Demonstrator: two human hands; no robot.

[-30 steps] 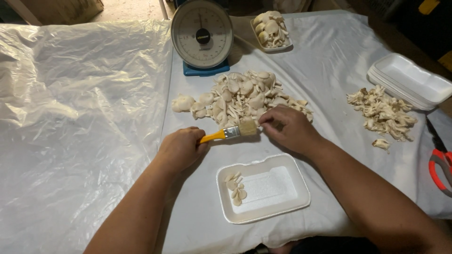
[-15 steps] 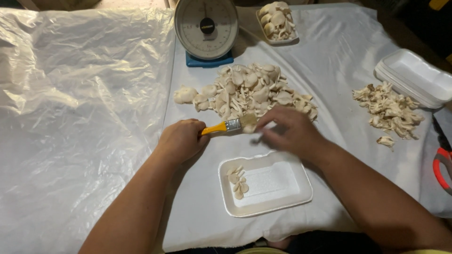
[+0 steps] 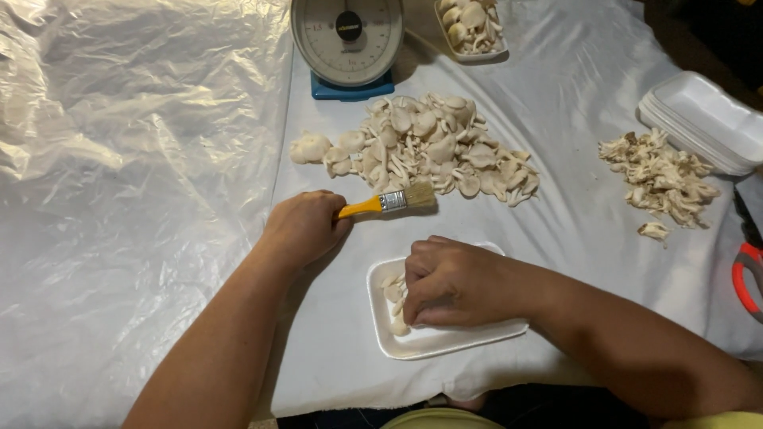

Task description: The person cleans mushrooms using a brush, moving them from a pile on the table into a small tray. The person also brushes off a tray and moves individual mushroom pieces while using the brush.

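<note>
White sheeting (image 3: 556, 183) covers the table; crumpled clear plastic (image 3: 135, 159) lies over its 9 o'clock half. Left hand (image 3: 306, 229), fist closed, grips the yellow handle of one brush (image 3: 389, 202); the bristles point toward 3 o'clock and reach the near edge of the large mushroom pile (image 3: 429, 147), which lies at 1 o'clock from that hand. Right hand (image 3: 453, 282), fingers curled and pressed together, rests knuckles-up inside the near tray (image 3: 445, 338), at 4 o'clock from the brush. A few mushroom pieces (image 3: 393, 298) lie in the tray at 9 o'clock of this hand, touching its fingertips; whether the fingers pinch one cannot be told, since the fingertips are folded under.

Counted: two mushroom piles, the large one and a smaller, ragged heap (image 3: 660, 179) at 3 o'clock; one dial scale (image 3: 348, 40) at 12 o'clock, its top cut off by the frame; one filled tray (image 3: 473, 28) just beside the scale, also cut off; one stack of empty trays (image 3: 703, 119) at 2 o'clock, number in the stack unclear; one red-handled tool (image 3: 745, 274) at the 3 o'clock edge, mostly out of frame.
</note>
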